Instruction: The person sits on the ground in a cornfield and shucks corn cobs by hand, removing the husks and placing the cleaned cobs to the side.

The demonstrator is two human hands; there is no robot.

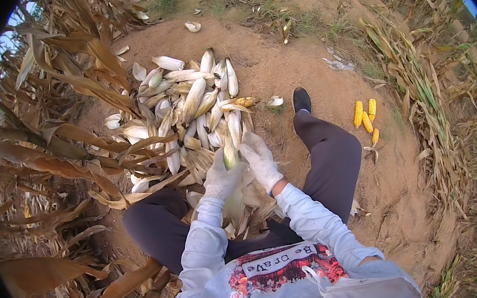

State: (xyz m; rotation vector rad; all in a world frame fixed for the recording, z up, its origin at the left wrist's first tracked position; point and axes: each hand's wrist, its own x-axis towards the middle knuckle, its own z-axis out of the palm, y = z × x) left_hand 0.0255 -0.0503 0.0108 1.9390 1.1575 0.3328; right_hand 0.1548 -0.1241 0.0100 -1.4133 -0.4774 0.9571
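Between my knees I hold an ear of corn (230, 153) in its pale green husk. My left hand (223, 177), in a white knit glove, wraps around its near part. My right hand (262, 160), gloved alike, presses its fingers against the ear's right side; its fingertips are partly hidden. Right beyond the hands lies a heap of unpeeled corn ears (194, 99) in dry whitish husks. One partly bared ear (243, 102) shows yellow kernels at the heap's right edge. Loose husks (254, 193) lie beneath my wrists.
Several peeled yellow cobs (366, 121) rest on the bare soil (392, 176) to the right, beyond my bent leg (330, 148). Dry corn stalks and leaves (68, 145) crowd in from the left. Fallen stalks (423, 81) line the right side.
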